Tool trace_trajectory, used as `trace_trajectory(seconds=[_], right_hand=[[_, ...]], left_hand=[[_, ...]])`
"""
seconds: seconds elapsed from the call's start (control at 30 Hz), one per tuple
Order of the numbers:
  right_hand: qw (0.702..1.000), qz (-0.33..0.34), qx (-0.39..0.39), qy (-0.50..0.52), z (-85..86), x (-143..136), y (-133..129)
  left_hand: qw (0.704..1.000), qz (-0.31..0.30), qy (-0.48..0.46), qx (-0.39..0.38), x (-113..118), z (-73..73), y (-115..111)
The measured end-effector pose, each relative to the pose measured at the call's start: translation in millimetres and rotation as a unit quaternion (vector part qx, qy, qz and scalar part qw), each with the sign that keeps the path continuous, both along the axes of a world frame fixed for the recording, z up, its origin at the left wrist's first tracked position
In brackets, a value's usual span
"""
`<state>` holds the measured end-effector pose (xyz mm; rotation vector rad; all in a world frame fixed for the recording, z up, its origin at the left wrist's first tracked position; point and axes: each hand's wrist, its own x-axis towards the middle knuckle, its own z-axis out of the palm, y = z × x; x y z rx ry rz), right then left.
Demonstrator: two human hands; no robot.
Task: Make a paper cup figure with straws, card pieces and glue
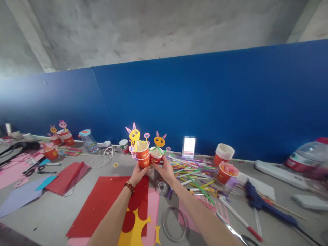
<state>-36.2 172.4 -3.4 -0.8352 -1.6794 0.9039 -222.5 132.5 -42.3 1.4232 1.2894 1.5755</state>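
Both my arms reach forward over the table. My left hand (139,174) is closed round a stack of red paper cups (142,157), from which a yellow paper bunny figure (134,135) with pink ears rises. Just to its right, my right hand (165,168) grips another red paper cup (155,155) holding an orange bunny figure (159,141). The cups stand close side by side, upright. Small pink paper discs with hearts stick out on thin stems. Below the hands lie a roll of clear tape (162,188) and a red paper sheet (102,201).
Loose coloured pipe cleaners (194,171) spread to the right. A blue glue gun (256,200), scissors (234,232) and stacked cups (223,153) lie farther right. Finished bunny cups (66,136) and a plastic jar (88,141) stand at left. A blue partition (192,95) rises behind the table.
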Motion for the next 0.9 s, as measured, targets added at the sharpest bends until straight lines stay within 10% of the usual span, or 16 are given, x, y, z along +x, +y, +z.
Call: trace_trajectory(seconds=[0.9], right_hand=[[0.994,-0.049,-0.013,0.095,38.5,31.5,7.2]], left_hand=[[0.999,-0.047,0.006,0.008,15.1,20.9,-6.5]])
